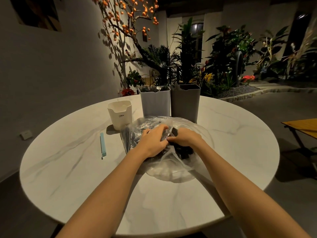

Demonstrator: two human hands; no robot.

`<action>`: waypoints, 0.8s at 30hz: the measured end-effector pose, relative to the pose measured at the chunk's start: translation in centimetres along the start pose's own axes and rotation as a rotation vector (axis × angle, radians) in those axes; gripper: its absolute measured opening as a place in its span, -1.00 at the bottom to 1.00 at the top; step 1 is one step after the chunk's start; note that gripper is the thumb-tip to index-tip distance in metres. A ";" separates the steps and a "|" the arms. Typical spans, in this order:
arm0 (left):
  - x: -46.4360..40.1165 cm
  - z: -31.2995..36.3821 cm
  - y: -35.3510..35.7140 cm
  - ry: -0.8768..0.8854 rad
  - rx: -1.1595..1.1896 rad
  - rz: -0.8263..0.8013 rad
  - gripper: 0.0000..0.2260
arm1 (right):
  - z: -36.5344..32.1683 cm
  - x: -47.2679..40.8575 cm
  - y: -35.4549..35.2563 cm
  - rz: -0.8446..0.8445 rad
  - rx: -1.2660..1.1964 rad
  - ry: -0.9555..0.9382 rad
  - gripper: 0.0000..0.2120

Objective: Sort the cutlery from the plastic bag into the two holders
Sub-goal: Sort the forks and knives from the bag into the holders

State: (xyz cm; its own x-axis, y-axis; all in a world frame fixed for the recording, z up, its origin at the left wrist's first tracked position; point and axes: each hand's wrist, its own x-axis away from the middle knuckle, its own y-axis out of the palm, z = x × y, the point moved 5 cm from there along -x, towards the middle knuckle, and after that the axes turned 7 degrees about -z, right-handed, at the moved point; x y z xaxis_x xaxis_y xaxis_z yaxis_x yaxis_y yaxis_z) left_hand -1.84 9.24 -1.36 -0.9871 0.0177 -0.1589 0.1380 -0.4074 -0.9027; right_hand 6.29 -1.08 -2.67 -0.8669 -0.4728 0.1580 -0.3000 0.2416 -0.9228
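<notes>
Two bare forearms reach from the near edge of a round, pale marble-patterned table (pixel 68 169) toward its middle. There a clear plastic bag (pixel 173 167) lies crumpled, its slack mouth spilling toward the near edge; dark cutlery (pixel 183 150) shows through the film, individual pieces not distinguishable.

The left hand (pixel 154 141) lies on top of the bag, fingers curled down and gathering the plastic with the dark pieces beneath it. The right hand (pixel 184 136) sits just beside it, thumb and fingers curled and pinching the film at the bag's opening; the fingertips of the two hands nearly meet.

Left of the bag, toward the left edge, a slim light-blue stick-like object (pixel 102 145) lies flat, its long axis running near to far.

Beyond the bag, a small cream container (pixel 120 115) bearing dark lettering stands upright to the left.

At the far edge stand the two holders, side by side and touching: a light grey holder (pixel 155 103) on the left with slender utensil ends rising above its rim, and a dark grey holder (pixel 185 103) on the right, with a few ends visible at its left corner.

Behind the table: a grey wall, a branch with orange fruits (pixel 130 18), and dense green plants (pixel 228 54).
</notes>
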 end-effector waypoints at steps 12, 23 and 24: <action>-0.1 -0.4 -0.3 0.141 -0.077 0.200 -0.66 | -0.5 1.5 -2.1 -0.037 -0.034 -0.052 -0.68; -0.2 0.4 0.6 0.119 -0.175 0.162 -0.78 | 1.6 2.6 -1.1 -0.269 -0.836 0.019 -0.83; -0.2 0.3 0.6 0.097 -0.184 0.161 -0.77 | 1.6 2.7 -0.9 -0.301 -0.873 0.022 -0.84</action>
State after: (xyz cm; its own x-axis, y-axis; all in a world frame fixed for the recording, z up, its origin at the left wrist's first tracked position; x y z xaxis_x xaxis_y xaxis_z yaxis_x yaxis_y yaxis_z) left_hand -1.62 8.69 -1.79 -0.9403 0.0568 -0.3357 0.3136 -0.2392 -0.9189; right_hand 4.86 -3.97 -1.95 -0.7082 -0.6055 0.3631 -0.7001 0.6686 -0.2505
